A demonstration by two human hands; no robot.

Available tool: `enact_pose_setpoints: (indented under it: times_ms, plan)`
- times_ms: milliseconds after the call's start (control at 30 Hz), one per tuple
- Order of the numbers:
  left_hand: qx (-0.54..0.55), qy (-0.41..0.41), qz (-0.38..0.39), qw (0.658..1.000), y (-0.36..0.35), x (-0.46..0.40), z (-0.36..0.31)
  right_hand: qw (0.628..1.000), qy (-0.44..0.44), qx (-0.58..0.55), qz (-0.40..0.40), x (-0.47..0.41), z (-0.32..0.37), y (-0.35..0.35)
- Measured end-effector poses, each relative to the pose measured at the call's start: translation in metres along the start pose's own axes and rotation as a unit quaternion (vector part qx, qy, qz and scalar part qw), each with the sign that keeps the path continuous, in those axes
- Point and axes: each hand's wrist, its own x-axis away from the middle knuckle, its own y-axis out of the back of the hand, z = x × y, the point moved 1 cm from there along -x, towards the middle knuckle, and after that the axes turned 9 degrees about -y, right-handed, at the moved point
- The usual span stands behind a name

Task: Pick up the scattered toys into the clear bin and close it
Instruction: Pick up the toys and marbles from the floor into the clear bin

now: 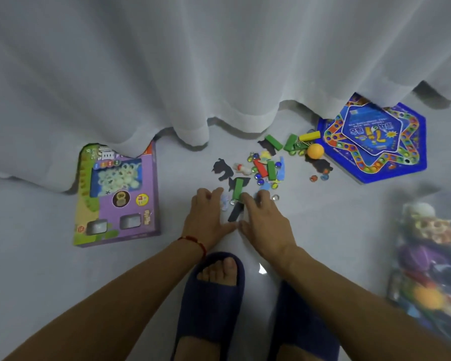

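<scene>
Toys [261, 168], scattered just beyond both hands' grip

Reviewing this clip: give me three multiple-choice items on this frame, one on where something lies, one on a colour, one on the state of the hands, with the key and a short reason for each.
1. Where does the purple rectangular game box lie?
A. Left of the toy pile, partly under the white curtain
B. Inside the clear plastic bin
C. On top of the blue hexagonal game board

2. What colour is the small round ball beside the hexagonal board?
A. Purple
B. Orange
C. White

3. What are the left hand and right hand doing?
A. Both lifting the bin
B. Both down among the scattered small toys on the floor
C. Both resting on the slippers

Key: 1 A, its top edge slips under the curtain hem; 2 B, it shows orange against the blue board; 3 B, the fingers reach over the nearest pieces.
</scene>
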Motion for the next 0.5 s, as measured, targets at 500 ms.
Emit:
enact_pose_setpoints:
  times_ms: [500]
  plan:
    - [-0.09,-0.101,-0.038,0.99,-0.013,-0.008,0.001,0.991,0.085,0.065,-0.077,-0.008,-0.008,-0.023]
